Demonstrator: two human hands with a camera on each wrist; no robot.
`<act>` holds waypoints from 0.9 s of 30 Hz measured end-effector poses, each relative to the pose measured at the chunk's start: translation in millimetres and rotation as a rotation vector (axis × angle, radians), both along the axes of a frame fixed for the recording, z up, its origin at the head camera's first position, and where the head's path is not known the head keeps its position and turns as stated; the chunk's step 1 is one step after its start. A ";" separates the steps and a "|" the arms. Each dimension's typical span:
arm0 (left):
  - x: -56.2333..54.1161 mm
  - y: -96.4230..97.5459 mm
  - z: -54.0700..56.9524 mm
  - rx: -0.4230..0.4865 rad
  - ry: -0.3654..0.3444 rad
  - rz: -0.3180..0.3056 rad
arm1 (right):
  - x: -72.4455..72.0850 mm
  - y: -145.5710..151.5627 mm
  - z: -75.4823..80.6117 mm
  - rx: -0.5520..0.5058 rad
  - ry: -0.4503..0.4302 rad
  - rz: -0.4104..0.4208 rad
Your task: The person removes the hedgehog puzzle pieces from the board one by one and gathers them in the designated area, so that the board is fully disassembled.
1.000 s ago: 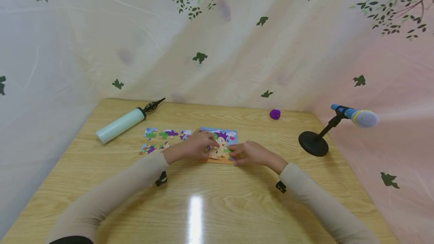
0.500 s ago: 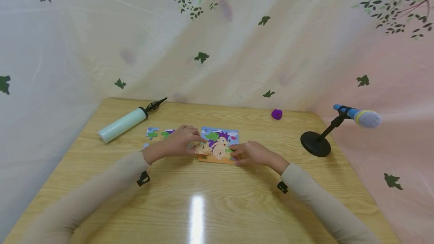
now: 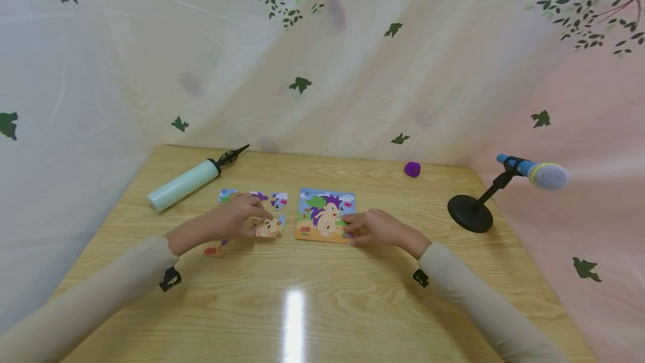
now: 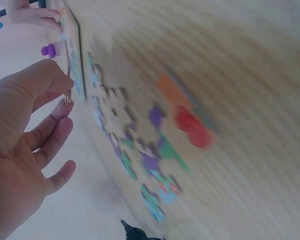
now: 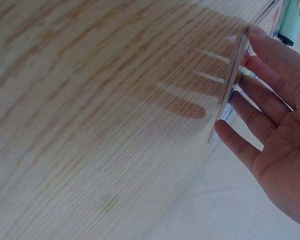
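Note:
My left hand (image 3: 239, 216) pinches a beige jigsaw piece (image 3: 266, 227) between thumb and forefinger, above the loose jigsaw pieces. The left wrist view shows that held piece edge-on, its other fingers spread. Several loose pieces lie below and around the hand, one with a red shape (image 4: 190, 125) nearest the front; the hand partly hides others. To their right lies a square puzzle board (image 3: 308, 212) picturing a purple-haired hedgehog. My right hand (image 3: 375, 227) rests its fingertips on the board's right edge, and in the right wrist view its fingers (image 5: 255, 107) are fairly straight.
A pale green hand pump (image 3: 183, 185) with a black nozzle lies at the back left of the wooden table (image 3: 353, 307). A small purple object (image 3: 412, 170) sits near the back edge. On the right stands a blue microphone (image 3: 534, 172) on a black stand.
My left hand has lifted away from the board and moved left, carrying the beige jigsaw piece over the loose ones. The right hand has stayed at the board's right edge.

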State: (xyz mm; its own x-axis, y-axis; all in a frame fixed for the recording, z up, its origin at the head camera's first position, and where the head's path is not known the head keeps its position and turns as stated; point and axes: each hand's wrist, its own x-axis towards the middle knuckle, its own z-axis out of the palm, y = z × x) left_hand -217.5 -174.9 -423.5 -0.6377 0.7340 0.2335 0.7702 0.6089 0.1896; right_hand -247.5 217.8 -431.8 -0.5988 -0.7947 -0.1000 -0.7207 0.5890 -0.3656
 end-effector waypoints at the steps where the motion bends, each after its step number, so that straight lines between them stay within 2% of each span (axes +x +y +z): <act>1: 1.8 -3.2 -0.9 -0.005 0.005 -0.001 | 0.4 -0.2 0.3 0.001 0.000 0.000; 5: 8.3 -14.4 -4.6 -0.026 0.012 -0.001 | 1.9 -1.3 1.4 0.002 0.003 0.004; 13: 20.5 -29.0 -5.6 -0.095 -0.025 0.003 | 3.2 -2.0 4.2 0.001 0.012 0.011; 19: 26.7 -34.4 -6.0 -0.067 -0.054 0.013 | 1.2 -1.3 1.8 0.013 0.017 0.008; 27: 27.9 -37.8 -11.7 -0.029 -0.008 -0.014 | 2.3 -2.4 2.8 0.009 0.010 0.004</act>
